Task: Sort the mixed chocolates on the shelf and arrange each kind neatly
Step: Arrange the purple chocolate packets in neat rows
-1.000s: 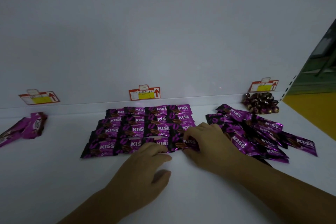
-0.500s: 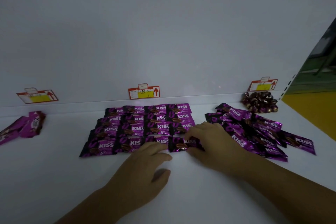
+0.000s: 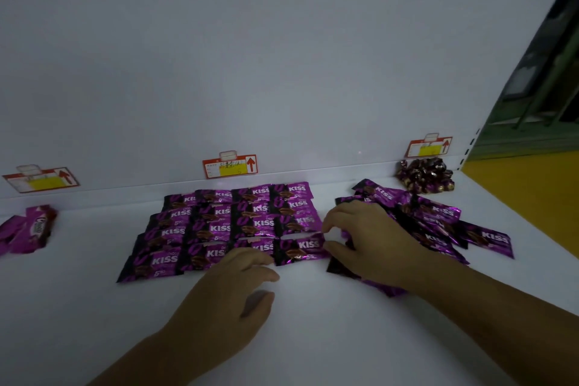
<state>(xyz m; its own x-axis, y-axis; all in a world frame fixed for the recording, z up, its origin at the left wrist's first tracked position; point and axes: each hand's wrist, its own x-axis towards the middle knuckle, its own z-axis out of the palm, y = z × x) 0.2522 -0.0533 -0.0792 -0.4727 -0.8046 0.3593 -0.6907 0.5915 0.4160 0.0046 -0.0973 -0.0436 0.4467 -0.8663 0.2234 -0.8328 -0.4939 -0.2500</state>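
Purple KISS chocolate packets lie in a neat grid (image 3: 232, 222) in the middle of the white shelf (image 3: 313, 323). The front right packet (image 3: 299, 251) of the grid sits slightly apart from the row behind it. My right hand (image 3: 372, 240) pinches that packet's right end with thumb and fingers. My left hand (image 3: 225, 294) rests on the shelf with straight fingers touching the front row. A loose heap of KISS packets (image 3: 438, 226) lies behind my right hand.
Small round foil-wrapped chocolates (image 3: 424, 178) are piled at the back right corner. A few purple packets of another kind (image 3: 29, 229) lie at the far left. Three red and yellow price tags (image 3: 230, 165) stand along the back wall. The shelf ends at the right.
My right hand has slid rightwards off the front right packet and now holds only its right end. The left hand has barely moved.
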